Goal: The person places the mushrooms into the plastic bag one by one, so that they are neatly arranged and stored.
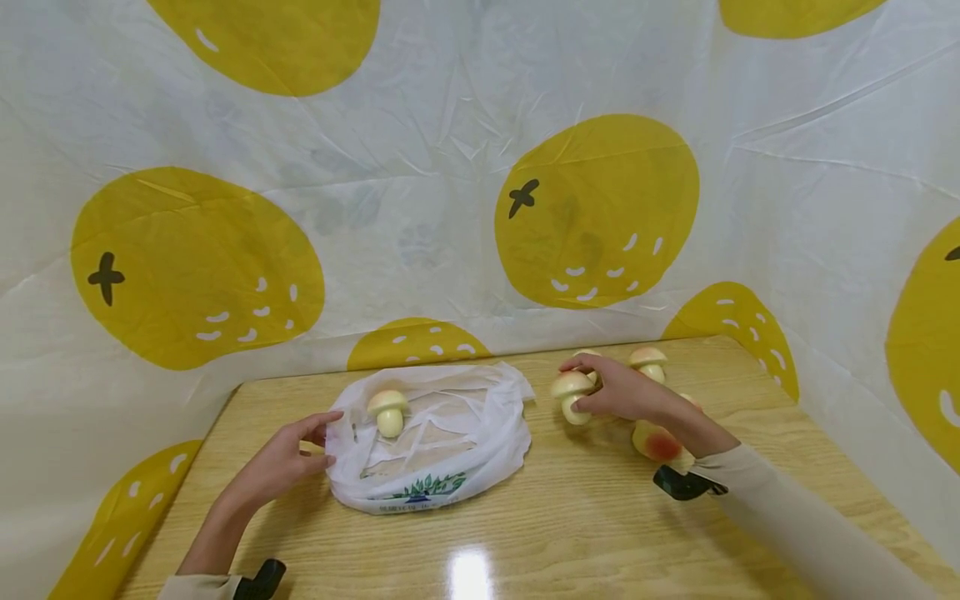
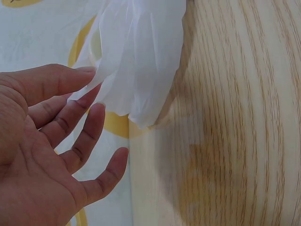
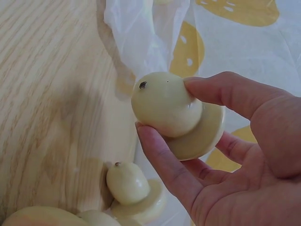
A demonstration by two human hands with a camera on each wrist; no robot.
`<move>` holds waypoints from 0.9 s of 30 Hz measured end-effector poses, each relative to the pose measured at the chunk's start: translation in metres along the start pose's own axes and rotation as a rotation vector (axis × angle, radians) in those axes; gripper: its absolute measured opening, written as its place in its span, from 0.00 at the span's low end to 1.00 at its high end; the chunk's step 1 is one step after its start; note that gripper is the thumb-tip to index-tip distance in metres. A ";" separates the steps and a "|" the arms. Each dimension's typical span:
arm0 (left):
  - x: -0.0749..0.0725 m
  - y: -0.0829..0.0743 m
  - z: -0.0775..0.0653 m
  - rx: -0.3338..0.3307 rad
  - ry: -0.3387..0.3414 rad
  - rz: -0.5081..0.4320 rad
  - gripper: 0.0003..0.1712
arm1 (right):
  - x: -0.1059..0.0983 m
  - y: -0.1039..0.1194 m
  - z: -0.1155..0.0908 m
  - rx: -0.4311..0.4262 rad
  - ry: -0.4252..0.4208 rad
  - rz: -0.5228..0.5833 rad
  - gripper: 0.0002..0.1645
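Note:
My left hand (image 1: 279,463) is at the left side of a white plastic bag (image 1: 504,467) lying wide open on the table. In the left wrist view, thumb and index finger pinch the bag's thin edge (image 2: 110,56), while the other fingers are loosely bent. One toy mushroom (image 1: 388,413) with a pinkish cap sits inside the bag. To the right of the bag, my right hand (image 1: 628,390) holds another mushroom (image 1: 573,387) above the table. Its thumb and fingers grip the pale stem (image 3: 164,106), close under the cap.
Under and behind the right forearm are more mushrooms (image 1: 649,362) and a yellow piece with a red blush (image 1: 660,443), partly hidden by the arm. A white curtain with yellow fruit prints (image 1: 420,242) encloses the wooden table (image 1: 585,533) at the back and sides.

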State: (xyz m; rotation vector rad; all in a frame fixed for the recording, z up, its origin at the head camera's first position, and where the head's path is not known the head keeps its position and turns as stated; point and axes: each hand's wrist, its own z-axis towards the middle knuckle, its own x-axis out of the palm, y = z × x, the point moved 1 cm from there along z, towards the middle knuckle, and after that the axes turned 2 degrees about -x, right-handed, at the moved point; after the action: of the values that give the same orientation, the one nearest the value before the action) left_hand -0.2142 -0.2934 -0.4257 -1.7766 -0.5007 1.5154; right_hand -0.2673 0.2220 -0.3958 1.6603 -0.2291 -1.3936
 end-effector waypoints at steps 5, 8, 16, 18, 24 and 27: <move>0.000 -0.001 0.000 -0.002 0.001 -0.002 0.37 | 0.000 0.001 0.005 -0.012 0.001 0.029 0.32; -0.001 0.000 0.001 0.000 0.002 -0.003 0.37 | 0.000 0.004 0.007 0.004 0.007 0.045 0.33; 0.000 0.002 0.001 -0.002 -0.002 -0.016 0.37 | 0.002 0.012 0.014 0.000 0.026 0.077 0.34; 0.001 0.002 0.001 -0.003 -0.002 -0.018 0.37 | 0.003 0.013 0.016 0.003 0.027 0.072 0.34; 0.001 0.002 0.001 0.002 -0.001 -0.017 0.37 | 0.004 0.021 0.022 -0.041 0.028 0.056 0.33; 0.001 0.002 0.001 0.005 -0.001 -0.019 0.37 | 0.005 0.025 0.024 -0.036 0.030 0.058 0.33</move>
State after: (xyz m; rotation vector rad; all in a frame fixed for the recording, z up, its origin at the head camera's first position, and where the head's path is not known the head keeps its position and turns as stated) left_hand -0.2156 -0.2939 -0.4281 -1.7626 -0.5127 1.5027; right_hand -0.2758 0.1926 -0.3790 1.6314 -0.2325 -1.3214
